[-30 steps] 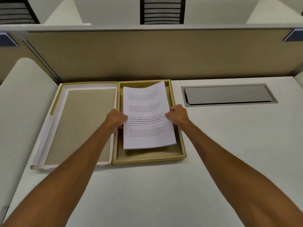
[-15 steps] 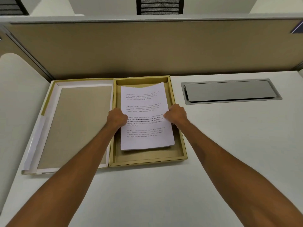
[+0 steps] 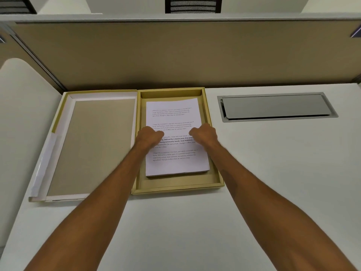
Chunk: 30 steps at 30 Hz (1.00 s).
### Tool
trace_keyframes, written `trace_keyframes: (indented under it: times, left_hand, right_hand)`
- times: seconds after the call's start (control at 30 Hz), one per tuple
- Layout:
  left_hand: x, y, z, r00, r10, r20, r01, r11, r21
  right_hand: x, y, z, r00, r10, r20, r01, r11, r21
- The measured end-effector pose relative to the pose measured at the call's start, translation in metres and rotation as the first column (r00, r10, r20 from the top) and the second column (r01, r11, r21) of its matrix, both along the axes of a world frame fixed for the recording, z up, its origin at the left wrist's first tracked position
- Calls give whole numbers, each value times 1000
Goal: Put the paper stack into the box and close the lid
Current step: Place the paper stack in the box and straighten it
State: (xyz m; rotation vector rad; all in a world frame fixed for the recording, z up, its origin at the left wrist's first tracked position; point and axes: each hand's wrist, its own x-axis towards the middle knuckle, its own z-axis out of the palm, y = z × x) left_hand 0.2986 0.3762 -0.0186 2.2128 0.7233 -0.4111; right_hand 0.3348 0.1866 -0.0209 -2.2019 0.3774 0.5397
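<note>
A white paper stack [image 3: 174, 116] with printed text lies flat inside the open tan box [image 3: 176, 189], slightly skewed, with a thin shadow under its near edge. My left hand [image 3: 149, 134] grips the stack's left edge with curled fingers. On the stack's right edge is my right hand [image 3: 205, 133], gripping it the same way. The box lid [image 3: 93, 145] lies upside down on the desk, touching the box's left side, its white inner rim showing.
A grey metal cable hatch [image 3: 277, 106] is set into the white desk [image 3: 273, 173] to the right of the box. A beige partition [image 3: 175, 55] stands just behind the box and lid. A rounded side desk [image 3: 19, 114] lies to the left.
Both hands have lowered the paper stack from a tilted hold above the box until it lies flat inside. The far edge has dropped below the box rim.
</note>
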Motion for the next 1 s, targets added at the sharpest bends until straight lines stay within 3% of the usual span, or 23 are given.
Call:
trace_keyframes:
  times: [0.23,0.6,0.77,0.87,1.0]
  left_hand:
    - [-5,2,2,993,97,68,-94,994,-49]
    - [-11,7,11,994,108,15,-105,986,-132]
    - [-26,3,6,996,-35,76,43,994,-103]
    - [-58,-7,1,981,-124,151,137,988,-73]
    - [-102,-15,-16,969,-247,-5,247,967,60]
  right_hand:
    - [-6,-1,-1,998,-59,4,58,992,116]
    - [-8,-5,1,999,-37,-38,42,986,163]
    - [5,-4,0,993,52,109,-57,997,46]
    - [19,2,-1,943,227,242,-210,973,-96]
    - [51,6,-1,802,514,304,-423,848,-319]
